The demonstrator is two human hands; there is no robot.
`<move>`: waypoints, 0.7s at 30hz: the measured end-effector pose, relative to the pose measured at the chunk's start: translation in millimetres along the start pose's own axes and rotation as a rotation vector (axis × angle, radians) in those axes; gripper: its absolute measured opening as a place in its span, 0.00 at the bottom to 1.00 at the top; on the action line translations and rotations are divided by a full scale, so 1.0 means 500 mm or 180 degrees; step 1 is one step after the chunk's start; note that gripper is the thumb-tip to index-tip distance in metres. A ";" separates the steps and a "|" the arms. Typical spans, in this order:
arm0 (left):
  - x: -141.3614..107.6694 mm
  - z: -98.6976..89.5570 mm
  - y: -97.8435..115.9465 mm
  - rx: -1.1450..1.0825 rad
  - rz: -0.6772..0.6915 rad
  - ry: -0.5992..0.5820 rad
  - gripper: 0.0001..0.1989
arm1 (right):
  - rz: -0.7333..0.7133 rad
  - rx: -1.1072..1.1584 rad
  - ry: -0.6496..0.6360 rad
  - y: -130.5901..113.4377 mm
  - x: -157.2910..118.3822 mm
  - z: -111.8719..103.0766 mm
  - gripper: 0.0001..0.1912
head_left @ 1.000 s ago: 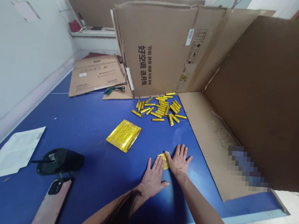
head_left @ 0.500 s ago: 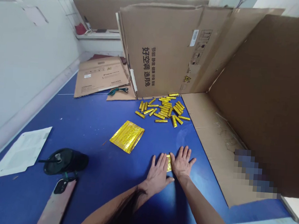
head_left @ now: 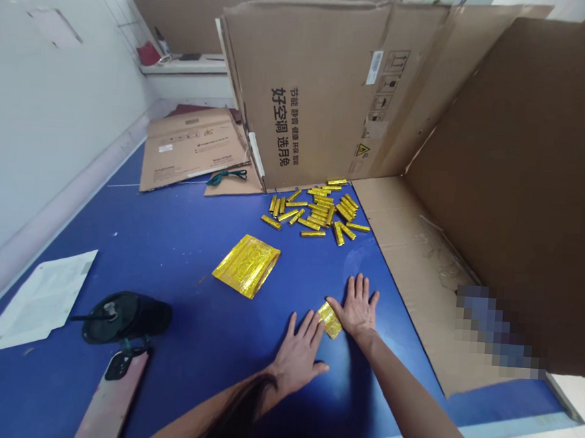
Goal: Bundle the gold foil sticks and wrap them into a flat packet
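Note:
Between my two hands a small flat piece of gold foil [head_left: 330, 320] lies on the blue table [head_left: 181, 238]. My left hand [head_left: 299, 353] rests flat with its fingers spread, its fingertips at the foil's left edge. Spread open as well, my right hand [head_left: 359, 309] touches the foil's upper right side with its thumb. A larger gold foil packet [head_left: 247, 266] lies flat to the left. Beyond my hands, several small gold rolls [head_left: 320, 211] are scattered in a pile near the cardboard.
A large cardboard box [head_left: 321, 94] stands behind the rolls. Cardboard [head_left: 396, 233] covers the right side. At left are a black cup [head_left: 130, 316], a phone [head_left: 114, 393] and white paper [head_left: 41, 298]. Folded cardboard [head_left: 192, 145] and a dark green cord [head_left: 228, 176] lie at the back left.
My hands have moved apart, the left one toward me and the right one slightly away, so more of the small foil piece shows. The foil now sits more slanted.

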State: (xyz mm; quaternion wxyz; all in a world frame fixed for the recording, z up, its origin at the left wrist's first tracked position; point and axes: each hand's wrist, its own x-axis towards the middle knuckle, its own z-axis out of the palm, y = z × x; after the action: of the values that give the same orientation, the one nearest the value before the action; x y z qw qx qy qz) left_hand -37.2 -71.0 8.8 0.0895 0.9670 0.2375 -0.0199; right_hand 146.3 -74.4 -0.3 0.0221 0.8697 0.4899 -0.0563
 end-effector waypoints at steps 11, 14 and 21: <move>0.012 -0.006 0.023 -0.0152 0.0282 -0.0088 0.36 | -0.0455 -0.0086 0.0081 0.015 0.015 0.009 0.47; 0.007 0.005 0.017 -0.0135 0.0307 -0.0063 0.36 | -0.0493 -0.0092 0.0074 0.020 0.020 0.008 0.46; 0.006 0.008 0.020 -0.0022 0.0288 -0.0022 0.36 | -0.0608 0.0037 -0.0034 0.039 0.041 0.000 0.42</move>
State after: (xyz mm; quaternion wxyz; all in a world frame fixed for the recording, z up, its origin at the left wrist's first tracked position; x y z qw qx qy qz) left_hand -29.9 -79.0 6.3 0.0944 0.9764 0.1934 -0.0183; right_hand 173.2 -67.1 -3.1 0.0142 0.8188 0.5701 -0.0657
